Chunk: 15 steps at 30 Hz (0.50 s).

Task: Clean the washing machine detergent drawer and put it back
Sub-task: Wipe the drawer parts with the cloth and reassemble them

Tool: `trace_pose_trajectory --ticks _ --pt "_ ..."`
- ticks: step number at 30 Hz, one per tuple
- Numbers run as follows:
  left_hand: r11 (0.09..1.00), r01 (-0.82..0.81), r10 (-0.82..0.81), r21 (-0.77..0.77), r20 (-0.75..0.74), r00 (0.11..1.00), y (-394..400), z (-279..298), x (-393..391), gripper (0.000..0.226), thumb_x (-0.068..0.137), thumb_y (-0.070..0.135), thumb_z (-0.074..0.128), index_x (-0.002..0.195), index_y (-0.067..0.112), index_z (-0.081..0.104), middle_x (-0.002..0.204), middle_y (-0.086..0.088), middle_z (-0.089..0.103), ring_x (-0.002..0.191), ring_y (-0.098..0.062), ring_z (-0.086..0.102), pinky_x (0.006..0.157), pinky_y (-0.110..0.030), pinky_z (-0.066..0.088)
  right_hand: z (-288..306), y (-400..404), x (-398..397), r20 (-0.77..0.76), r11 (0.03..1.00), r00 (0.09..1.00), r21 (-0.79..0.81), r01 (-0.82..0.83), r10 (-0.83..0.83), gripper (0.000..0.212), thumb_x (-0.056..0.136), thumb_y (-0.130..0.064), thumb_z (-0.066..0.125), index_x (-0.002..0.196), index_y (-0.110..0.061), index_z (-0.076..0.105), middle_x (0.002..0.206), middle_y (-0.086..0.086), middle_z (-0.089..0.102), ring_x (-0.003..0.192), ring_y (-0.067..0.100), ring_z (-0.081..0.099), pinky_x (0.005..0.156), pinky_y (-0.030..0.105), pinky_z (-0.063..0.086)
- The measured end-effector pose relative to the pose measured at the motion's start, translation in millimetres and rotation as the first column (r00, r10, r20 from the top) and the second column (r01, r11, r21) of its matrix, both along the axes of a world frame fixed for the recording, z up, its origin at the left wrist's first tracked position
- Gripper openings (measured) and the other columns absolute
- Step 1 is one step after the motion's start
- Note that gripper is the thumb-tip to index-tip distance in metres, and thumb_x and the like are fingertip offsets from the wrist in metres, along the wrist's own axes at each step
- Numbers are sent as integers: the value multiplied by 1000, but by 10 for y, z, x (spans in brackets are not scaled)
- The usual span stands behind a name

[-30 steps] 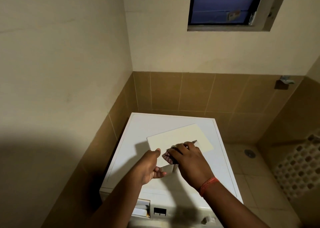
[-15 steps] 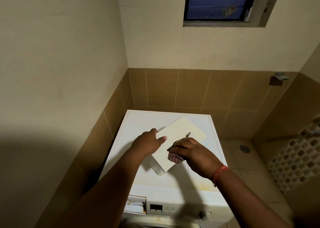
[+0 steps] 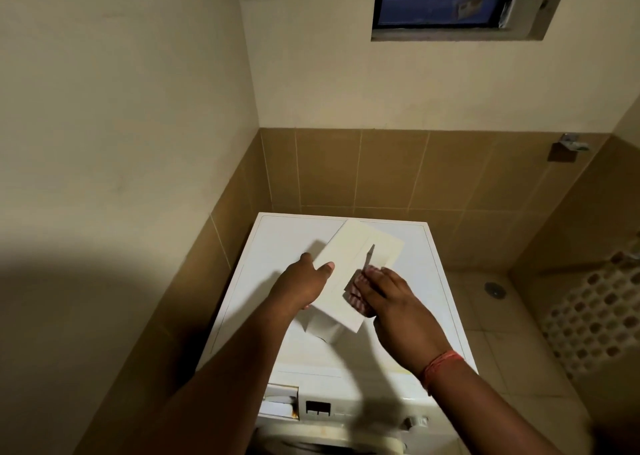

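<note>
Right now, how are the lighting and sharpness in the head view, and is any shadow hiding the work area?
Head view: dim and warm; a broad dark shadow covers the lower left wall; arm shadows fall across the white washing machine top; the left hand, right hand and pale rectangular drawer stay readable; wide-angle bending at the edges.

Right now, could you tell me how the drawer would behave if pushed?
The detergent drawer looks rigid: its edges stay straight in the left hand. It probably slides easily on the washer top. Resting tilted, it may tip.
</note>
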<state>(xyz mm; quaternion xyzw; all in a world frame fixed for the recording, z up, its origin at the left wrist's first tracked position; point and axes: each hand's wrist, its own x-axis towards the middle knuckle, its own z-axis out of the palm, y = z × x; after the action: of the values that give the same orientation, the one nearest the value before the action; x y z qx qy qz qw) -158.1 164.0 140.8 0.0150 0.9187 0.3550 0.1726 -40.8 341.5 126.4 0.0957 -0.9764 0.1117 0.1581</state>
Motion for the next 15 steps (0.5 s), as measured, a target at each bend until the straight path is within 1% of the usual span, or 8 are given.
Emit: trace_pose_trajectory --ticks 2,3,5,7,9,10,13,15 --pt "1000 -5 4 -22 -22 1000 8 -20 -2 60 93 57 43 135 14 40 124 -9 59 103 -29 59 65 -32 56 20 -44 11 2 1000 1000 8 23 -23 66 77 4 40 138 -15 57 144 6 51 134 31 44 107 42 46" --pt "999 -8 7 -33 -29 1000 11 -37 -7 61 93 58 42 135 14 40 126 -10 59 107 -30 59 70 -35 57 9 -109 59 -11 1000 1000 24 -4 4 67 78 1 32 138 -16 57 144 6 52 134 30 45 109 41 44" --pt "1000 -15 14 -28 -26 1000 15 -68 -16 65 92 60 42 138 14 39 129 -10 58 110 -31 58 65 -33 55 -42 -251 202 -30 993 995 64 -95 97 73 77 -2 22 140 -19 55 146 5 50 138 28 42 114 36 37" --pt "1000 -9 9 -12 -22 1000 15 -92 -28 66 92 60 42 140 14 37 131 -10 57 110 -31 58 55 -28 49 -61 -327 323 -3 982 985 83 -172 173 74 78 -3 21 142 -23 52 150 2 45 142 25 36 116 31 30" --pt "1000 -10 10 2 -21 1000 10 -112 -41 66 92 60 42 140 15 37 132 -9 56 110 -30 58 53 -26 48 -40 -284 323 -8 976 981 99 -194 196 71 79 -1 27 141 -25 53 150 1 46 141 25 39 114 29 30" --pt "1000 -15 15 7 -20 1000 7 -120 -49 66 92 60 42 141 16 37 132 -9 56 110 -30 58 55 -27 50 -35 -230 285 -14 979 984 103 -174 177 69 79 1 34 141 -26 54 149 1 48 139 26 42 112 29 32" --pt "1000 -23 23 11 -6 1000 4 -118 -62 66 92 59 42 142 16 35 133 -9 55 113 -31 56 70 -34 55 -5 -21 102 3 999 999 37 -37 36 76 70 13 59 138 -20 57 144 5 53 134 30 48 106 40 46" --pt "1000 -24 24 5 -3 1000 11 -117 -60 67 92 60 41 141 16 35 133 -10 55 115 -32 56 84 -43 55 31 18 51 9 1000 1000 8 -4 4 73 69 16 59 136 -14 59 142 8 55 133 33 48 103 45 49"
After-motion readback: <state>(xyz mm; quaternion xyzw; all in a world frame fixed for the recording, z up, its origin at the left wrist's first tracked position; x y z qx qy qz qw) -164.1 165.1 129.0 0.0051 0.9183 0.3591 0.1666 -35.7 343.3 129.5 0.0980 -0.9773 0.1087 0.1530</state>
